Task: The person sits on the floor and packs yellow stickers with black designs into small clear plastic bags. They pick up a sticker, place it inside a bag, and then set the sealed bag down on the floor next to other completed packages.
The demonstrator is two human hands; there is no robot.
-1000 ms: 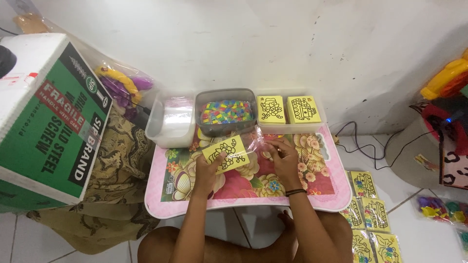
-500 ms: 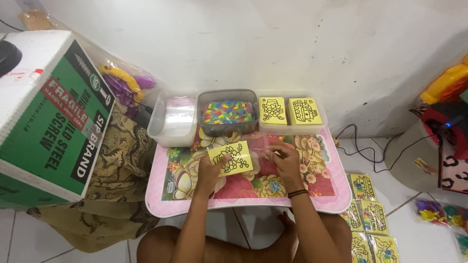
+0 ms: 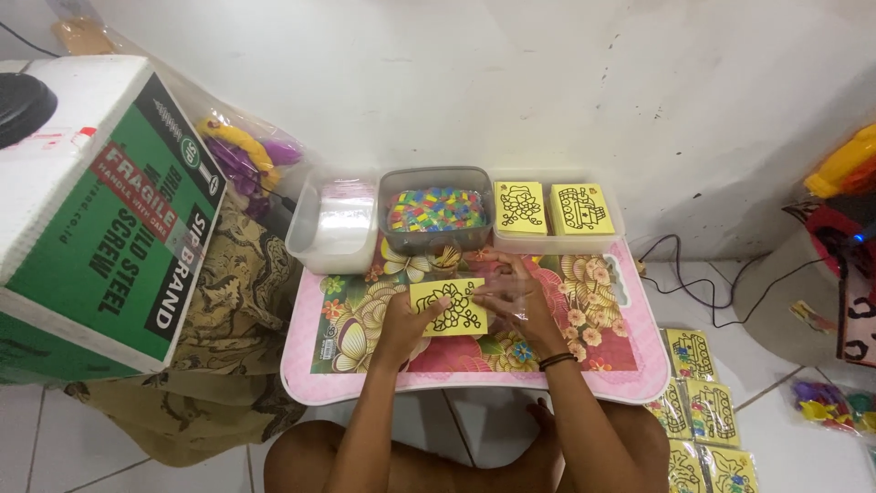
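A small yellow card (image 3: 449,308) with a black line drawing lies flat near the middle of the low pink flowered bench (image 3: 310,365), held between both hands. Just behind it, along the bench's far edge, stands a row of containers — a clear tub with a stack of clear sheets (image 3: 335,219), a grey tub of coloured bits (image 3: 436,210), and a clear tray holding two more yellow cards (image 3: 553,208). These close off the far side; the bench to the right of the hands is bare flowered surface, and its near edge is open above the person's knees. A big green and white carton (image 3: 100,219) stands to the left on patterned cloth (image 3: 228,301), and more yellow cards (image 3: 698,402) lie on the tiled floor at the right. The left hand (image 3: 408,319) pins the card's left edge, its grip pinching it with thumb on top. The right hand (image 3: 516,301) rests at the card's right edge with fingers bent; whether it pinches the card or a clear film over it, I cannot tell
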